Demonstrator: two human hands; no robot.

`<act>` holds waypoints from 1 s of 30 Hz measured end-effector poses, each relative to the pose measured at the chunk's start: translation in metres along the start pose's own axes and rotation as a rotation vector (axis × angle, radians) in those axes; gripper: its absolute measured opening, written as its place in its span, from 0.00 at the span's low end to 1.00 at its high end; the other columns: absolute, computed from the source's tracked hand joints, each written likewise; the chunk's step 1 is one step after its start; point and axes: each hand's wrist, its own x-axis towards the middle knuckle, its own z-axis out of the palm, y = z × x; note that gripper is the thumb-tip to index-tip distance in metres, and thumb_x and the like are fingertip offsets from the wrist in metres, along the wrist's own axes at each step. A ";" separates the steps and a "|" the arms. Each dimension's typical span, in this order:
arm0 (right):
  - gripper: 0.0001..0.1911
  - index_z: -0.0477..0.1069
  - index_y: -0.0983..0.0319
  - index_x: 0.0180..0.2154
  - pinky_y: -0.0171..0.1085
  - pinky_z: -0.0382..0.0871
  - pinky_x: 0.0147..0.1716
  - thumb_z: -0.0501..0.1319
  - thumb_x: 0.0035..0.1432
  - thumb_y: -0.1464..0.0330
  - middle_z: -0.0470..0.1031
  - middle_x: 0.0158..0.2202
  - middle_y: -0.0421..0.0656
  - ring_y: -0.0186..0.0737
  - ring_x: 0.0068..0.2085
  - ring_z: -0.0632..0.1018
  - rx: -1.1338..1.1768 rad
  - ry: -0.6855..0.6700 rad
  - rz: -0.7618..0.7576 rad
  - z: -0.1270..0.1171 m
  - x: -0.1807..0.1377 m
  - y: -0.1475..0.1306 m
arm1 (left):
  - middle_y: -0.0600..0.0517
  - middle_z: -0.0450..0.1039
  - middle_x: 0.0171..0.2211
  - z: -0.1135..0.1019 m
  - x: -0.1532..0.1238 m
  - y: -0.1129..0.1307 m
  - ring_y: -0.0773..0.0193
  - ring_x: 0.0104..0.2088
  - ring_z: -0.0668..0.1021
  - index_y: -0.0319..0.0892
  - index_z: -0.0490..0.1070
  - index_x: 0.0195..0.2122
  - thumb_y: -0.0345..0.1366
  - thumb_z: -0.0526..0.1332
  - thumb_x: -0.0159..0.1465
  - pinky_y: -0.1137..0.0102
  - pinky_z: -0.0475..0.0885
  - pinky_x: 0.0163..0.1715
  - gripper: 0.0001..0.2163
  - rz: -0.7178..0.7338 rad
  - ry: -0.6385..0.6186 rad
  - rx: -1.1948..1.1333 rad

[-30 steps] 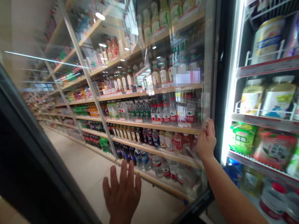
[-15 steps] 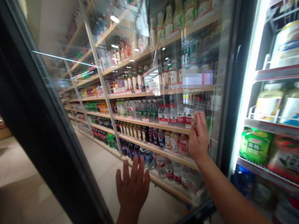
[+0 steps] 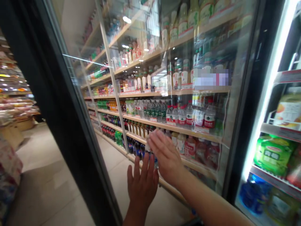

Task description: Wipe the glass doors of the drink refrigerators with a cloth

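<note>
My left hand (image 3: 143, 180) has its fingers spread and lies against or very near the glass door (image 3: 131, 26); whether it touches is hard to see. Just above and to its right, my right hand (image 3: 166, 157) is laid toward the same glass. Under its fingers shows the edge of a whitish crumpled cloth (image 3: 148, 146), mostly hidden by the hand and slightly blurred. The door is swung open, with a wide black frame (image 3: 58, 103) on its left side.
Through the glass are wooden shelves (image 3: 141, 119) with rows of bottles. At right, a lit cooler holds a green package (image 3: 270, 155) and blue items (image 3: 255, 191) below it. Tiled floor (image 3: 61, 188) runs to the left, past a display stand (image 3: 20, 131).
My right hand has swept left and down across the glass, from the door's right side to just above my left hand. My left hand stays spread. The view has turned somewhat left.
</note>
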 end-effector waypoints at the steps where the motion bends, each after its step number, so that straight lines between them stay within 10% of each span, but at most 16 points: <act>1: 0.29 0.53 0.63 0.70 0.43 0.54 0.71 0.48 0.70 0.76 0.70 0.64 0.45 0.38 0.72 0.57 0.004 -0.038 -0.033 0.001 -0.001 -0.003 | 0.44 0.70 0.61 0.000 0.000 0.000 0.52 0.71 0.55 0.42 0.56 0.70 0.33 0.58 0.70 0.52 0.46 0.71 0.27 -0.003 0.005 -0.007; 7: 0.34 0.47 0.60 0.72 0.51 0.57 0.70 0.47 0.68 0.80 0.63 0.69 0.49 0.42 0.73 0.55 -0.024 0.129 0.143 0.003 0.008 -0.001 | 0.43 0.70 0.61 -0.003 0.000 -0.001 0.52 0.72 0.54 0.40 0.59 0.69 0.34 0.61 0.68 0.54 0.44 0.72 0.28 0.027 -0.034 0.047; 13: 0.25 0.61 0.62 0.67 0.40 0.45 0.73 0.49 0.71 0.74 0.69 0.66 0.41 0.35 0.72 0.56 0.001 -0.108 -0.127 0.001 0.007 -0.007 | 0.43 0.71 0.60 0.000 -0.001 -0.001 0.51 0.71 0.55 0.41 0.56 0.70 0.33 0.56 0.71 0.51 0.47 0.71 0.26 0.016 0.020 -0.027; 17: 0.33 0.54 0.59 0.70 0.46 0.47 0.72 0.47 0.67 0.81 0.67 0.66 0.47 0.37 0.72 0.56 -0.086 0.108 0.164 -0.006 -0.002 0.014 | 0.42 0.70 0.60 -0.003 0.002 0.000 0.52 0.72 0.54 0.40 0.59 0.69 0.34 0.61 0.69 0.54 0.46 0.72 0.27 0.022 -0.023 0.037; 23: 0.37 0.51 0.57 0.71 0.49 0.51 0.71 0.49 0.65 0.83 0.68 0.66 0.46 0.41 0.72 0.59 -0.124 0.037 0.080 -0.019 -0.031 0.047 | 0.42 0.69 0.61 -0.005 0.004 -0.003 0.52 0.72 0.54 0.40 0.57 0.69 0.34 0.62 0.68 0.54 0.46 0.72 0.29 0.041 -0.037 0.070; 30: 0.30 0.56 0.53 0.69 0.56 0.58 0.69 0.49 0.70 0.76 0.60 0.70 0.45 0.45 0.71 0.61 -0.150 0.333 0.449 -0.046 -0.068 0.096 | 0.40 0.66 0.63 -0.002 0.001 -0.011 0.48 0.71 0.54 0.36 0.60 0.68 0.35 0.66 0.65 0.54 0.45 0.72 0.31 0.115 -0.032 0.133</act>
